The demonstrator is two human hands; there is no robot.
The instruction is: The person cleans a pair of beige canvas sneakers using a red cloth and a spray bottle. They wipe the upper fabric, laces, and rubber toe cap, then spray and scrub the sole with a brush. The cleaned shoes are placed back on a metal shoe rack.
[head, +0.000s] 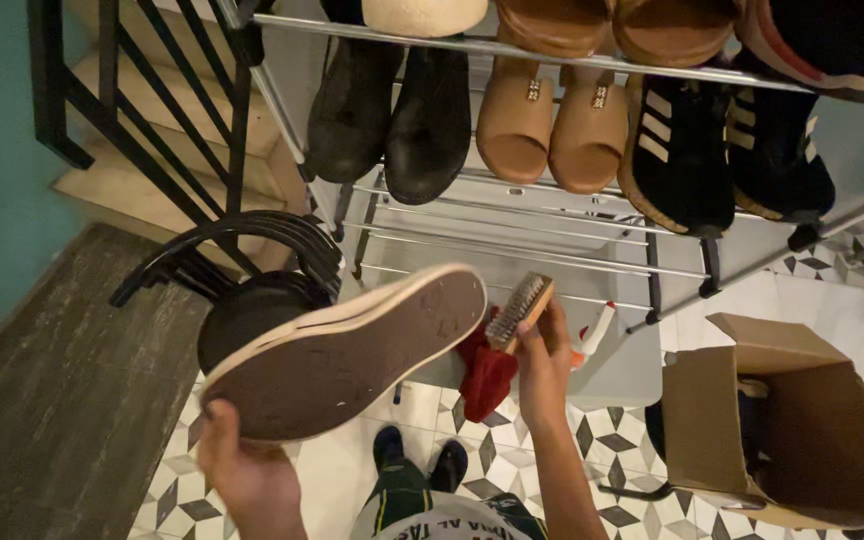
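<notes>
My left hand (242,470) grips a shoe (347,350) by its heel end, with the brown sole turned up and the cream rim facing me. My right hand (544,365) holds a wooden brush (518,310), its bristles turned toward the toe of the sole, just beside it. A red cloth (485,375) hangs under the right hand, between it and the shoe.
A metal shoe rack (512,240) stands ahead with black boots (392,110), tan slides (552,125) and black striped sneakers (722,150). An open cardboard box (782,420) sits at right, a stack of black chairs (252,270) at left. A white bottle with red cap (592,335) lies beyond my right hand.
</notes>
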